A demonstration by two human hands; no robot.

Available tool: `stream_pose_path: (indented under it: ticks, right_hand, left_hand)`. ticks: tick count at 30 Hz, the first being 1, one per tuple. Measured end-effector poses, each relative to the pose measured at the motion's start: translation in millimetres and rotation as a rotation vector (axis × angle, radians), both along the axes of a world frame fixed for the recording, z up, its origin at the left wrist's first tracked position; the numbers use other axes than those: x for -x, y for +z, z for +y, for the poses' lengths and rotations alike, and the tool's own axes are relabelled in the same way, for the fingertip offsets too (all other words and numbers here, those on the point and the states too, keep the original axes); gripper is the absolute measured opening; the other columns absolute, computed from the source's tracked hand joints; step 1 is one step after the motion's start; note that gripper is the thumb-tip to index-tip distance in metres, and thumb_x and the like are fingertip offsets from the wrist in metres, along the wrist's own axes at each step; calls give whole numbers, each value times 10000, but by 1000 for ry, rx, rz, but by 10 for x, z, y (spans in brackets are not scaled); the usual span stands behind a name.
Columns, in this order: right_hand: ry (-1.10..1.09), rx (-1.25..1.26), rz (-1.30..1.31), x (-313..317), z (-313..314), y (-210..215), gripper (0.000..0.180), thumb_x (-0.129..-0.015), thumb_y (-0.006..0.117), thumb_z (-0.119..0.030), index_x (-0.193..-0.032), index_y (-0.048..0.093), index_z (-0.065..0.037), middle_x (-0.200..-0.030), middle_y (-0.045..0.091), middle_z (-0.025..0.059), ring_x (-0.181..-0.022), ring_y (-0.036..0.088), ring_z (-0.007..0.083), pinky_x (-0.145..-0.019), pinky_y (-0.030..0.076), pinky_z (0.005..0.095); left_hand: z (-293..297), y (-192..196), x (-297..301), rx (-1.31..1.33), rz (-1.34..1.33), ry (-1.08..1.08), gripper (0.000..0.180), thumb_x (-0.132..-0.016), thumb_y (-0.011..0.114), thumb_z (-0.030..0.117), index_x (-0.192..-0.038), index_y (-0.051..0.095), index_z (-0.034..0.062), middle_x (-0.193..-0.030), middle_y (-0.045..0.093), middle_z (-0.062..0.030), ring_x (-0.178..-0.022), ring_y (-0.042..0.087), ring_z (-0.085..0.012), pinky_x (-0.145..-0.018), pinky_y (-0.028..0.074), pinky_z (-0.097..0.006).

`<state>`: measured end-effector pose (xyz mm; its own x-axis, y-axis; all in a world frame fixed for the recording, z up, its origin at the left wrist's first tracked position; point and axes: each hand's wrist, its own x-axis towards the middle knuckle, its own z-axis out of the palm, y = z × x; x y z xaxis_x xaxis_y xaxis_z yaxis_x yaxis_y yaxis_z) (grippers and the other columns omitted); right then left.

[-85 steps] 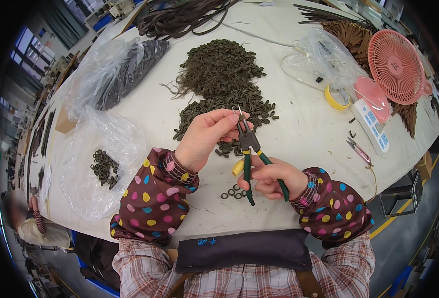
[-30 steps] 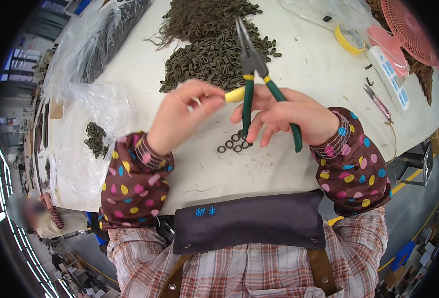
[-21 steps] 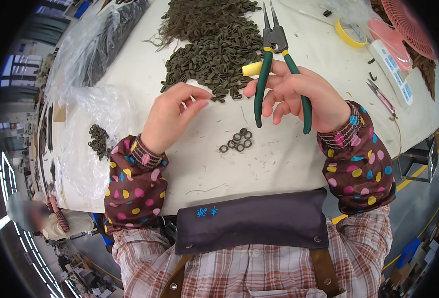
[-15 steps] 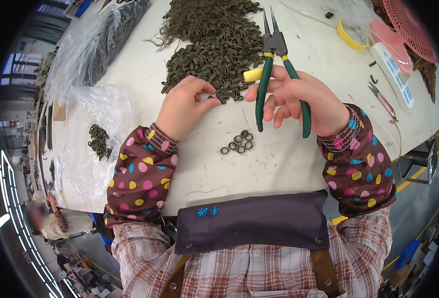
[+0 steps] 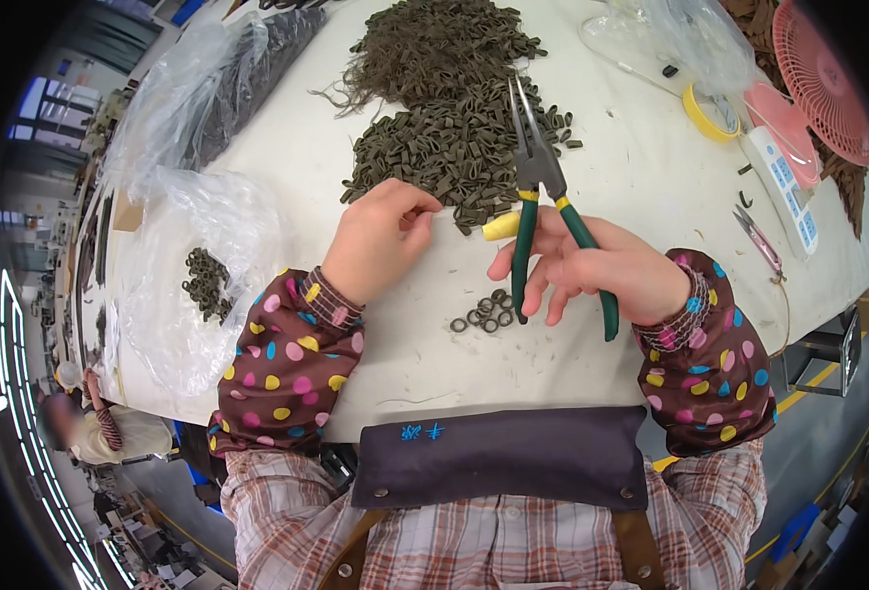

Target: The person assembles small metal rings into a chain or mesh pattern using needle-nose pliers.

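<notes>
My right hand [image 5: 602,270] grips green-handled needle-nose pliers [image 5: 538,192], jaws pointing away from me over a heap of small dark olive loops [image 5: 454,147]. A yellow cover sits on that hand's forefinger. My left hand [image 5: 380,236] rests knuckles-up on the white table [image 5: 405,364], fingertips pinched together at the near edge of the heap; whether it holds a loop is hidden. A small cluster of dark rings [image 5: 484,313] lies on the table between my hands, just left of the pliers' handle.
A clear plastic bag [image 5: 199,265] holding a few dark rings lies at left, another bag [image 5: 228,79] of dark pieces behind it. At right are a yellow tape roll [image 5: 710,110], a pink fan [image 5: 833,84], a white remote-like device [image 5: 783,187] and small snips [image 5: 754,236]. Another person [image 5: 90,428] is at the lower left.
My left hand let go of the pliers' area and moved left to the heap's edge. My right hand swung the pliers up over the heap, and the ring cluster came into full view.
</notes>
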<state>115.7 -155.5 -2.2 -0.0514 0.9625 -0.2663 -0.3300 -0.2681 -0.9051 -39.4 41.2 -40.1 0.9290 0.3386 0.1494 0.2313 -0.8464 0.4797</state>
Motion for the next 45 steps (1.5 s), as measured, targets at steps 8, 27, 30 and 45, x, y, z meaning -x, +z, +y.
stream_pose_path:
  ticks: [8, 27, 30, 45]
  right_hand:
    - [106, 7, 102, 46, -12, -47, 572, -724, 476, -103, -1275, 365, 0, -1127, 518, 144, -805, 589, 188, -668, 490, 272]
    - [330, 65, 304, 154, 26, -127, 602, -810, 504, -225, -1334, 281, -32, -1267, 416, 134, -972, 549, 209, -770, 482, 317]
    - [314, 89, 303, 131, 22, -119, 582, -811, 507, -243, -1313, 308, -27, -1250, 427, 134, -964, 557, 206, -753, 493, 310]
    - [180, 42, 120, 77, 10, -108, 435, -813, 454, -241, -1187, 421, -23, -1055, 530, 93, -767, 571, 157, -640, 507, 290]
  left_hand:
    - [80, 326, -208, 1344, -199, 135, 247, -894, 532, 166, -1071, 530, -7, -939, 578, -50, -836, 602, -142, -755, 506, -224]
    - [5, 419, -350, 1452, -270, -46, 206, -893, 527, 139, -1042, 554, -2, -1062, 578, -101, -916, 580, -147, -796, 485, -233]
    - [-50, 399, -350, 1425, -280, -55, 204, -887, 537, 140, -1040, 563, 6, -1049, 589, -100, -918, 581, -150, -795, 485, -242]
    - [-285, 490, -402, 1204, -89, -89, 362, -935, 419, 327, -1082, 533, 16, -1095, 582, -119, -962, 562, -178, -860, 437, -343]
